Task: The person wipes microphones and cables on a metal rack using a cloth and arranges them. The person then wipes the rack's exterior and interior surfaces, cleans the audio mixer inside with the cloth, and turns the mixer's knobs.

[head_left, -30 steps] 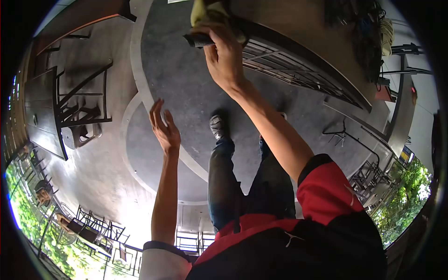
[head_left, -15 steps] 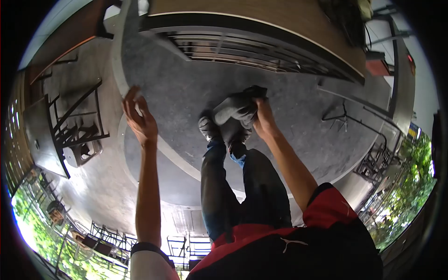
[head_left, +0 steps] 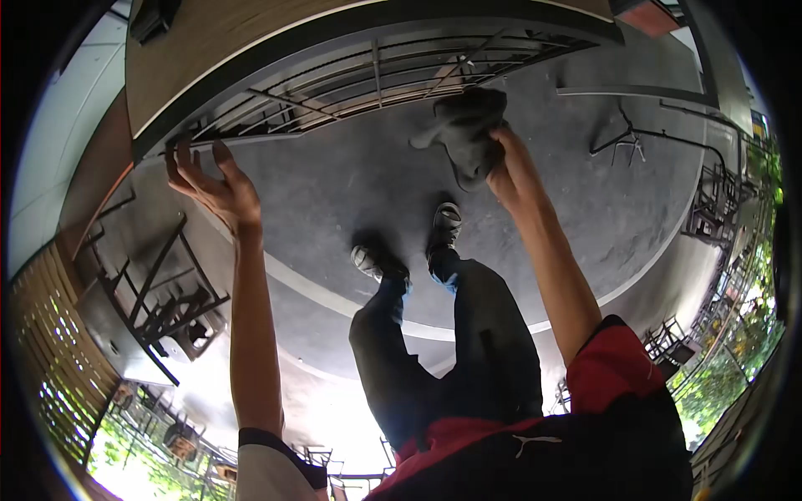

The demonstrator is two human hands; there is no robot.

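Note:
A crumpled dark grey cloth (head_left: 469, 134) hangs from my right hand (head_left: 513, 171), whose fingers are closed on one side of it. The cloth is in front of the long table's metal grille (head_left: 376, 75), above the dark floor. My left hand (head_left: 215, 190) is stretched forward with its fingers spread and holds nothing. Its fingertips overlap the lower left corner of the long table (head_left: 276, 37) in view; I cannot tell if they touch it.
My shoes (head_left: 447, 219) stand apart on the grey floor (head_left: 334, 184). At the left is a dark metal-framed piece of furniture (head_left: 159, 292) beside a slatted wooden wall (head_left: 54, 342). A thin metal stand (head_left: 620, 144) is at the right, with chairs (head_left: 714, 200) beyond.
The cloth has moved forward and right with my right hand, away from my shoes. My left hand has moved towards the table edge. The view has shifted, and my feet are farther apart.

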